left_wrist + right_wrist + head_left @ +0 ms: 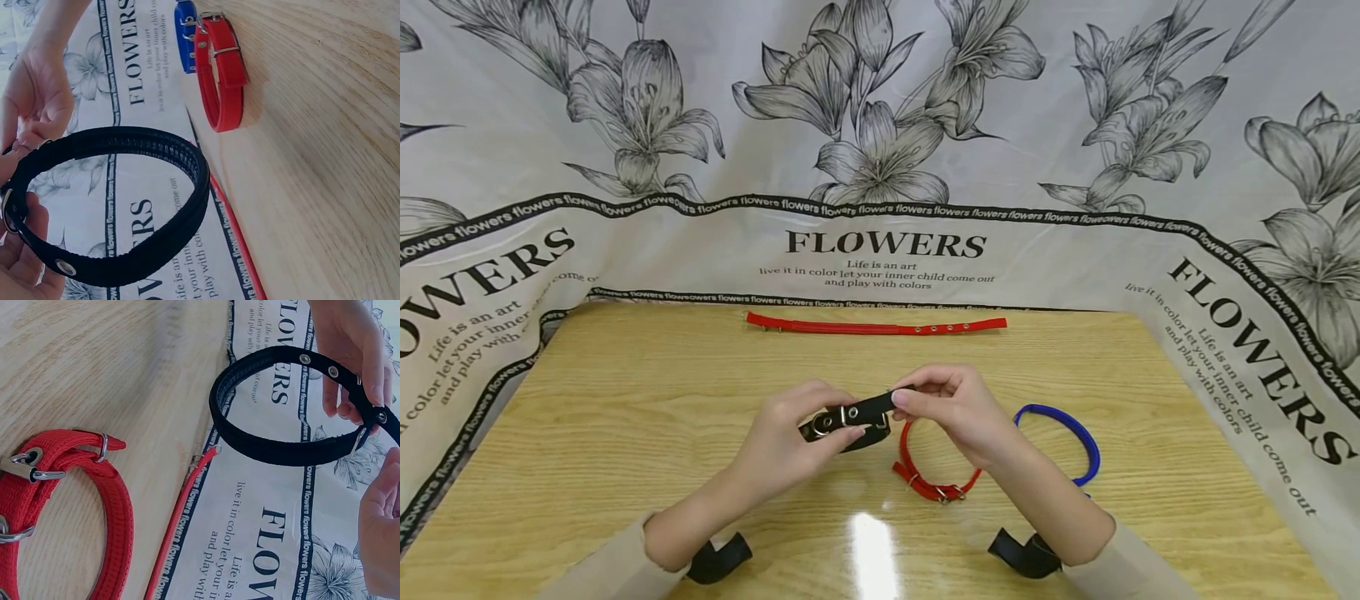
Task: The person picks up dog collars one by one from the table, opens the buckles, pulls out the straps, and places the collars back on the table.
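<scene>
Beige sleeves enter at the lower edge of the head view; beyond them, my two grips meet above the middle of the wooden tabletop. Between them is a black pet collar, held up clear of the wood, its band curved into a loop. My left grip pinches it at the buckle end, thumb against fingers; my right grip pinches the narrow free end.

Handling (judged from appearance): light, flexible, yet springy enough to hold a round form unsupported. Its woven-looking face should resist slipping, and nothing suggests fragility. I would take hold at the flat tip and beside the buckle, rather than on the padded curve, which would give under pressure.

Appearance: matt black, with a ridged inner face, silvery eyelets set along the band and a metal ring near my left grip.

Surroundings: a red collar, fastened into a loop, stands on edge near my right grip; a blue collar rests farther right; a straight red collar lies near the far edge.
</scene>
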Tool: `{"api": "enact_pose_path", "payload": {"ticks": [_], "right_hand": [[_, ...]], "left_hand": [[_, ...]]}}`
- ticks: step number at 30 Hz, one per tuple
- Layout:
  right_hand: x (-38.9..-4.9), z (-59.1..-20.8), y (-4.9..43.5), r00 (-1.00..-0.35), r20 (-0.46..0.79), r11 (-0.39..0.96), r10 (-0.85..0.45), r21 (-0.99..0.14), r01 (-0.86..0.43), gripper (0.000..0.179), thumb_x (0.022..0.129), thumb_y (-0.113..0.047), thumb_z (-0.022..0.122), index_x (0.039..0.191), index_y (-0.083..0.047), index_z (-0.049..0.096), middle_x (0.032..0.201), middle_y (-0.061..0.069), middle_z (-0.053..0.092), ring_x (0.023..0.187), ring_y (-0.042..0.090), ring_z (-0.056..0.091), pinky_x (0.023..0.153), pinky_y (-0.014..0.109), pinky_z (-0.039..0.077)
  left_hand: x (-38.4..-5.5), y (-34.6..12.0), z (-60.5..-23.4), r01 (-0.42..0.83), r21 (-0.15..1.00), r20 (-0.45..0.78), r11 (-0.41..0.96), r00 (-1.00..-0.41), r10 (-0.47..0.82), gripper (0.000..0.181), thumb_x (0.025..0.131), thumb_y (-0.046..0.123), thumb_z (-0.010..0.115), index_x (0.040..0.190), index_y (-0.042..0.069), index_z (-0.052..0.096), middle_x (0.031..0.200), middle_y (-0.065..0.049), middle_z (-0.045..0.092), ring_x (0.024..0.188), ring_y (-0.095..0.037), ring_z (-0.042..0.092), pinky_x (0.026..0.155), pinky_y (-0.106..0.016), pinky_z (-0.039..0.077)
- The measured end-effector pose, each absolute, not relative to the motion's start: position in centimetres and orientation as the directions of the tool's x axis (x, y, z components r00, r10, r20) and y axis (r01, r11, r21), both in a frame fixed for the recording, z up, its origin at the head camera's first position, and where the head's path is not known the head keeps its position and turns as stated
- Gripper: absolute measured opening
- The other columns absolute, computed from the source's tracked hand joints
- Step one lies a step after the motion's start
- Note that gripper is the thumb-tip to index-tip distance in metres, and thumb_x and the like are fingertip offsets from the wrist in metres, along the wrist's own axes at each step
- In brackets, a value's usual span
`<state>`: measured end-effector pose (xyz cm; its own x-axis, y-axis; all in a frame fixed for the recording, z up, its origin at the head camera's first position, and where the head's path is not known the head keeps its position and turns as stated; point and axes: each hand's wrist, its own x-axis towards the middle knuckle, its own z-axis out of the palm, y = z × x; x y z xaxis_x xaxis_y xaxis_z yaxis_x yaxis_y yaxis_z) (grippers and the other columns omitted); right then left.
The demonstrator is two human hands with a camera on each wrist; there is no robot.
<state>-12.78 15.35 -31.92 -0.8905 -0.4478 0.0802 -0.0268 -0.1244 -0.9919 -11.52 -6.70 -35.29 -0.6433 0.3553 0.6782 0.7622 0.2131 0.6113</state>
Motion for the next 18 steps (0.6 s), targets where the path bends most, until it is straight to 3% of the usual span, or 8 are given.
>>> {"api": "enact_pose_path", "payload": {"ticks": [4,10,18], "right_hand": [[-12.79,-31.94,15.48,-0.891,0.079,-0.128,-0.446,-0.992,-0.024,0.014,0.085,-0.003,0.066,0.085,-0.016,0.072,0.079,0.001,0.069,0.070,0.012,0.066,0.069,0.027,0.055],[-12.78,-31.98,15.53,-0.891,0.083,-0.159,-0.446,-0.987,-0.012,0.017,0.086,-0.002,0.064,0.085,-0.016,0.073,0.076,-0.001,0.069,0.068,0.010,0.065,0.068,0.026,0.054],[-12.67,-31.85,15.33,-0.911,0.043,-0.172,-0.410,-0.985,0.031,0.021,0.086,0.002,0.061,0.083,-0.015,0.072,0.073,0.000,0.068,0.067,0.010,0.065,0.066,0.025,0.054]], "left_hand": [[-11.45,-6.86,-35.25,0.736,0.640,0.654,0.222,-0.673,0.347,0.027,0.071,0.005,0.080,0.096,0.006,0.070,0.089,0.000,0.067,0.078,-0.011,0.061,0.062,-0.022,0.053],[-11.59,-6.94,-35.32,0.768,0.609,0.690,0.198,-0.636,0.345,0.027,0.070,0.003,0.081,0.095,0.004,0.071,0.089,-0.003,0.068,0.078,-0.014,0.062,0.062,-0.022,0.053],[-11.35,-7.04,-35.00,0.725,0.657,0.659,0.205,-0.685,0.310,0.025,0.071,0.003,0.079,0.095,0.006,0.071,0.087,-0.001,0.067,0.074,-0.012,0.059,0.054,-0.024,0.052]]}}
